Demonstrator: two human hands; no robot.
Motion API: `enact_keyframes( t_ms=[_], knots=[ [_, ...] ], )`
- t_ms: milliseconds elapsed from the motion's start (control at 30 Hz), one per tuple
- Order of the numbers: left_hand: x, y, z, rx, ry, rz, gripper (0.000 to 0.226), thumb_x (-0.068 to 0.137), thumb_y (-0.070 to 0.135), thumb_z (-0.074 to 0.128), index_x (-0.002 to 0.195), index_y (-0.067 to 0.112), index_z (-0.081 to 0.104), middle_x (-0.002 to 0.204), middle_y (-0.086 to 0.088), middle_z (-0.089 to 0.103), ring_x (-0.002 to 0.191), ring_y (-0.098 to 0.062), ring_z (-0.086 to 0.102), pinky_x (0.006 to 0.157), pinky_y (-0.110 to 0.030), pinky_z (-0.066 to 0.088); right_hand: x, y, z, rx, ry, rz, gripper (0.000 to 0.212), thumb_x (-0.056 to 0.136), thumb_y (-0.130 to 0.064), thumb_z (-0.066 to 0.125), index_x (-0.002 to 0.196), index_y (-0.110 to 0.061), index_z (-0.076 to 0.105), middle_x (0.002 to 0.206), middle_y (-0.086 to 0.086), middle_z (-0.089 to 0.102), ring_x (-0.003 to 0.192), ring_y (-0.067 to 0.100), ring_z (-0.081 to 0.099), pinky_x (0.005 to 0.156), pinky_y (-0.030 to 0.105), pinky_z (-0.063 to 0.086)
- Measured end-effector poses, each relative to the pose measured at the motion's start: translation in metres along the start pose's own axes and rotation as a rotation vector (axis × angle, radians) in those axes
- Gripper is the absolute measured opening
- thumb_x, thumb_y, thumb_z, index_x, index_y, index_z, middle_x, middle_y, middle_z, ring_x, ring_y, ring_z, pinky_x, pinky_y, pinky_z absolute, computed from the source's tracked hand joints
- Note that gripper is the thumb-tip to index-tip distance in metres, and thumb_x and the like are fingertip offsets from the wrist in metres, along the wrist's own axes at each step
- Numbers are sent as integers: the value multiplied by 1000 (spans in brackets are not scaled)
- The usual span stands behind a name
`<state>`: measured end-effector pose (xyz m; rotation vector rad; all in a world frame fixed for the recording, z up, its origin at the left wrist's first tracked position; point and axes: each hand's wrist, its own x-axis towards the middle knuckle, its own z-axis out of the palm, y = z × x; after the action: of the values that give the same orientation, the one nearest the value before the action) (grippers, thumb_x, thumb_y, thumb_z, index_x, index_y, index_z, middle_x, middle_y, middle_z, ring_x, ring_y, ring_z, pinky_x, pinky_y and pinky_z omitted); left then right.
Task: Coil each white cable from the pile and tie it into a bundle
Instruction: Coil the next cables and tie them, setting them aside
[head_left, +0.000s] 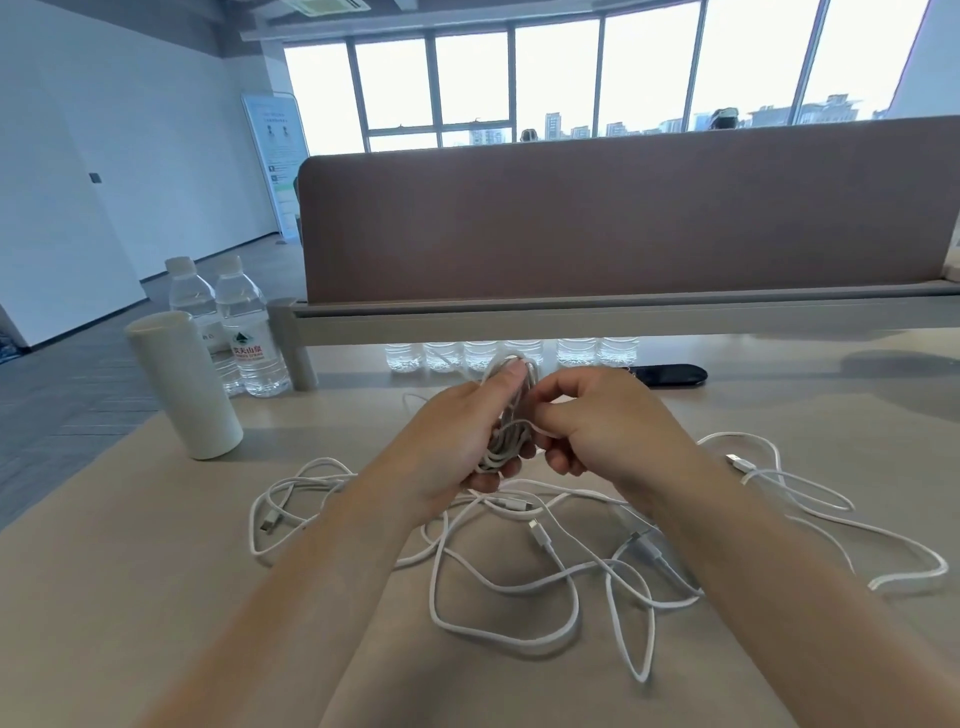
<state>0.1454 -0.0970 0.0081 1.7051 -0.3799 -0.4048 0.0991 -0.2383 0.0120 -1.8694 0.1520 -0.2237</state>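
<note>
A bright office room lay behind the work, with a wall of tall windows (561, 78) showing city buildings outside. A pale beige table (156, 597) filled the lower part of the view, and a long brown partition (623, 218) stood along its far edge. Across the middle of the table sprawled the pile of loose white cables (519, 571), their loops crossing each other and spreading out to the right. Above that pile, both forearms reached in and met. The left hand (457, 431) was curled round a coiled cable (506, 441), thumb pressed on the top of the loops and fingers wrapped beneath, holding the coil upright and clear of the table. The right hand (608, 421) sat just beside it, its fingers bent and pinching a strand (535, 423) that crossed the waist of the coil. To the left stood a white cylinder (182, 384), and behind it two water bottles (249, 332). A row of bottles (509, 353) showed under the partition, with a flat black object (670, 374) near them. A USB plug (735, 461) lay at the right of the pile.
</note>
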Motion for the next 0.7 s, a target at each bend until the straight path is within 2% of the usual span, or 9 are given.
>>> enact_keyframes(
  t_ms=[100,267,367,533,700],
  knots=[
    [2,-4,4,64,-28,28,59,102,56,42,96,4,68,73,-9,67,64,-21,56,47,-22,36,-1,-1,1,4,-5,-19,7,89,-9,66,84,-7,70,56,8,61,44,17,52,46,26,41],
    [3,-5,1,100,62,21,51,103,55,37,99,15,69,68,-4,69,63,-18,60,51,-24,42,0,-1,1,71,-95,13,6,89,-6,70,94,-5,73,69,13,70,54,17,61,60,30,54],
    [6,-5,-4,58,89,3,52,103,55,39,99,13,67,69,-5,69,62,-19,60,52,-25,41,-1,-3,1,123,-132,90,10,87,0,71,97,-3,68,69,12,72,57,17,66,66,30,60],
    [7,-4,-9,42,118,-9,49,102,57,40,97,16,67,72,-3,71,65,-22,61,52,-23,40,-1,-3,-1,152,-150,184,11,88,-4,73,98,-3,68,65,8,68,56,18,69,57,25,59],
    [6,-4,-7,40,117,-12,50,102,56,41,95,15,68,73,-6,72,63,-20,61,52,-23,40,1,-2,-2,185,-97,206,7,88,-8,74,85,-7,68,64,6,65,51,15,65,51,24,54]
  ],
)
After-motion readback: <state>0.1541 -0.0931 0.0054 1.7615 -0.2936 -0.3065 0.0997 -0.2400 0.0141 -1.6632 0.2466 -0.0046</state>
